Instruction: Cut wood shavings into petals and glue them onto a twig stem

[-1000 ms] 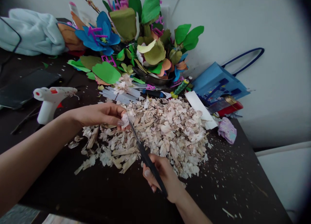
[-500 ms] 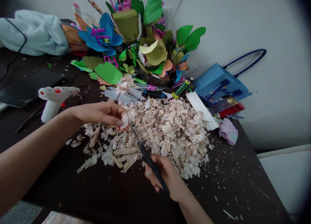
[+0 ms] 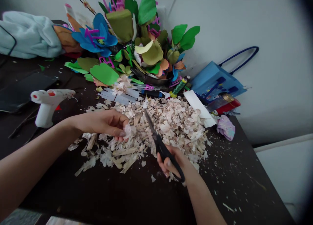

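Note:
Between the thumb and fingers of my left hand [image 3: 111,124] is a thin, pale pinkish-white petal-like piece [image 3: 128,130]. My right hand [image 3: 174,161] grips black-handled scissors [image 3: 161,145] by the handles, their blades pointing up and away to the left. The blade tips lie over the pile, apart from the piece in my left hand. Under and around both hands spreads a broad heap of pale dried petal-like flakes [image 3: 168,124]. Two small loose flakes lie on the dark table in front of the heap.
A white glue gun [image 3: 45,109] stands at left, near a dark flat object [image 3: 26,91]. Behind the heap are translucent sticks [image 3: 127,96], a green thread spool [image 3: 179,87] and colourful artificial flowers [image 3: 149,52]. A blue bag [image 3: 215,81] leans on the wall.
The scissors have moved right, away from the piece in my left hand. Small flakes now lie on the table below. The whole view has shifted slightly.

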`<state>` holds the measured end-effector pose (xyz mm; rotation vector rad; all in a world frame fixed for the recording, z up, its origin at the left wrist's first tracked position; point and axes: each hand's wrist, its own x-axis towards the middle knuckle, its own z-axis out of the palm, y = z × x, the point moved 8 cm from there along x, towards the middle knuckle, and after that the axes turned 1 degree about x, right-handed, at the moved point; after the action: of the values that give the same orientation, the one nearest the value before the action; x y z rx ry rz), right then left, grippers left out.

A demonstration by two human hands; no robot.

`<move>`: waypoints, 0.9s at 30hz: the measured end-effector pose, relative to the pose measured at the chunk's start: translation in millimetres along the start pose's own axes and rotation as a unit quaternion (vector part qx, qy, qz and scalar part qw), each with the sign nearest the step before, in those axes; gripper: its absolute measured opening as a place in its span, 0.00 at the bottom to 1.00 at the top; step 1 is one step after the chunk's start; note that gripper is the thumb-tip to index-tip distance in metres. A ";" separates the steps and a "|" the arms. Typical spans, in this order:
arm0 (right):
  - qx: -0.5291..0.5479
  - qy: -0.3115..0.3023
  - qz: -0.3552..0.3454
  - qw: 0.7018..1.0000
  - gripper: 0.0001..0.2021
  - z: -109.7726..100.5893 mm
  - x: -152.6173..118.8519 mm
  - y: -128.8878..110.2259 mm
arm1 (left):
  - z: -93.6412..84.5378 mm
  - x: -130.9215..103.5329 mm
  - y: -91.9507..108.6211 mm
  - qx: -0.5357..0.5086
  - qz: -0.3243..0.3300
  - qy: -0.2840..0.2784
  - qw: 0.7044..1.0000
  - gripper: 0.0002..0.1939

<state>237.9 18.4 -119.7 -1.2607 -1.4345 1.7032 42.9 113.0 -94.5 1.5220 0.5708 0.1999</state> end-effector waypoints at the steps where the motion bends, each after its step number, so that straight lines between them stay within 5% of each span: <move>1: 0.013 0.018 -0.009 1.000 0.25 -0.5 1.8 -1.3 | 8.4 1.3 0.0 0.002 0.001 -0.015 1.000 0.05; 5: 0.018 0.099 -0.027 0.995 0.20 0.3 7.0 -3.7 | 42.4 6.8 3.5 0.037 0.020 -0.054 0.998 0.05; 10: 0.085 0.121 -0.041 0.988 0.19 8.9 10.9 -3.9 | 63.5 12.1 6.5 0.112 0.025 -0.040 0.993 0.06; 21: 0.219 0.095 0.003 0.971 0.22 21.9 19.0 12.5 | 75.2 15.7 -8.4 0.102 -0.015 -0.069 0.992 0.06; 27: 0.233 0.129 -0.037 0.963 0.19 16.0 19.0 13.9 | 76.1 21.2 -15.7 -0.058 -0.026 -0.082 0.995 0.08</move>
<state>217.9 24.8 -138.9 -1.0971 -0.8524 1.6292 93.2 54.8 -118.4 1.3941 0.4591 0.0661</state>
